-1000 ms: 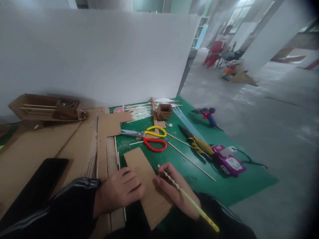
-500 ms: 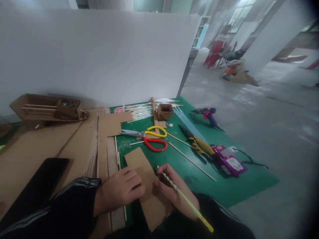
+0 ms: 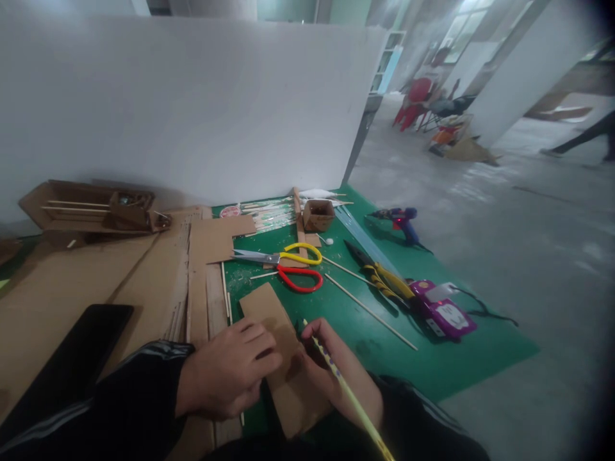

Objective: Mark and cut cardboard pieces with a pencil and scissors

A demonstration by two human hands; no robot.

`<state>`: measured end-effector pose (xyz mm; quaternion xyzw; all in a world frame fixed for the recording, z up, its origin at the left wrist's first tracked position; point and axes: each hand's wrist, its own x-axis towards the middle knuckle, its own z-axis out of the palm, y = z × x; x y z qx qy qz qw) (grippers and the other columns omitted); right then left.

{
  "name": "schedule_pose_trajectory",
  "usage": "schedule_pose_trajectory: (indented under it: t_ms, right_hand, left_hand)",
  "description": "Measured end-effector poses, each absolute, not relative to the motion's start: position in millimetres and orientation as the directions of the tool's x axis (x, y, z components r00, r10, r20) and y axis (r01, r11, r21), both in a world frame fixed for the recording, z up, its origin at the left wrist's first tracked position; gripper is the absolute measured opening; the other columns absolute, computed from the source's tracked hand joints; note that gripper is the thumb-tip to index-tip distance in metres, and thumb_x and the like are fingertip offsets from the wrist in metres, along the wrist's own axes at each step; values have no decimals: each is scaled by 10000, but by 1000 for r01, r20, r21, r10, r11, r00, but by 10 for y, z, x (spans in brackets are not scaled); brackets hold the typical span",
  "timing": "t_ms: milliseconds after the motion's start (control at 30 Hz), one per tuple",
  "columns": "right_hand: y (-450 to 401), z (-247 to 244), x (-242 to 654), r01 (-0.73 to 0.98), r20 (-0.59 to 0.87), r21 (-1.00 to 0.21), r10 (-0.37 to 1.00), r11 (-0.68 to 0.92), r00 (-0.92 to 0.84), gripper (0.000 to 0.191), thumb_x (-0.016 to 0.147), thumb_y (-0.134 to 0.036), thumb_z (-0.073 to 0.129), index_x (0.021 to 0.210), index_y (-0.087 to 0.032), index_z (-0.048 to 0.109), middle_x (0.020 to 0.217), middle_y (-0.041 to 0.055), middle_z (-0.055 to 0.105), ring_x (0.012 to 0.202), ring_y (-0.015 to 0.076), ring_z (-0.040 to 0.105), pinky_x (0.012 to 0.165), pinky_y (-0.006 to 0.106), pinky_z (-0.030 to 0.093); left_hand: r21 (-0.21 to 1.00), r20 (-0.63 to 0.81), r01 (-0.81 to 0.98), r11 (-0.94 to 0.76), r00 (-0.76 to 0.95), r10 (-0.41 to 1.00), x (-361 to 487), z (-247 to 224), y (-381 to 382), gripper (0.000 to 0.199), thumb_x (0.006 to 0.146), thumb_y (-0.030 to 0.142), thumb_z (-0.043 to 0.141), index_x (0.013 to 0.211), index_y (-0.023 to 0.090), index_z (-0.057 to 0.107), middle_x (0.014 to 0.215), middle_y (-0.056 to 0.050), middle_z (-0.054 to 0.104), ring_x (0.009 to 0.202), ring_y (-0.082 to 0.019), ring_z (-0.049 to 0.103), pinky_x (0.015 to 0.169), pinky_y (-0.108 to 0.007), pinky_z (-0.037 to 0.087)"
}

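Smooth grey concrete floor (image 3: pixel 480 256) spreads behind a broad, matte white panel (image 3: pixel 192 115), which stands along the back of a glossy green tabletop (image 3: pixel 456 365). Flat brown cardboard sheeting (image 3: pixel 96 269) covers the left side, bearing an angular cardboard trough (image 3: pixel 33 205) with thin rods inside and a black slab (image 3: pixel 96 333) with rounded corners. Between the dark sleeves, an oblong cardboard piece (image 3: pixel 262 307) lies slanted on the green. The left hand (image 3: pixel 230 368), fingers curled, is at its left edge; whether it pinches the card cannot be told. The right hand (image 3: pixel 350 378), over the opposite edge, is closed around a pencil (image 3: pixel 350 397). Beyond lie pliers (image 3: pixel 391 285) with yellow-and-black grips, and steel scissors (image 3: pixel 281 261) with one yellow loop and one red. The pencil is slender, pale yellow and dark-spotted; a straight, pale stick (image 3: pixel 369 312) is thinner yet.
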<state>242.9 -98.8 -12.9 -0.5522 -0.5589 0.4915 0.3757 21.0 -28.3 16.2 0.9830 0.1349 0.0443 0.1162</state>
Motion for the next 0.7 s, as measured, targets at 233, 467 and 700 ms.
schedule_pose_trajectory:
  t_ms: [233,467,700]
  right_hand:
    - [-1023,-91,2358,681,-28,-730,994,50,-103,161,813,-143,476,918,-252,420,721,-33,587,598,155,574,561,259,376]
    - [-934,-66,2375,843,30,-458,952,283,-303,195,761,-92,506,898,-224,463,768,19,633,615,173,549,534,278,288]
    - [-793,10,2414,814,-4,-463,918,350,-397,118,800,-142,519,882,-217,481,782,39,644,650,188,561,556,285,312]
  left_hand:
    - [221,42,238,-946,967,253,236,133,-257,167,841,200,553,1006,180,539,989,-50,579,915,-226,481,873,-411,363]
    - [270,31,272,-924,956,291,251,152,-274,144,842,192,558,986,200,549,955,-32,584,906,-216,489,860,-389,369]
    - [289,47,279,-916,951,305,294,177,-270,136,841,183,570,975,204,565,961,-26,605,905,-212,507,813,-363,373]
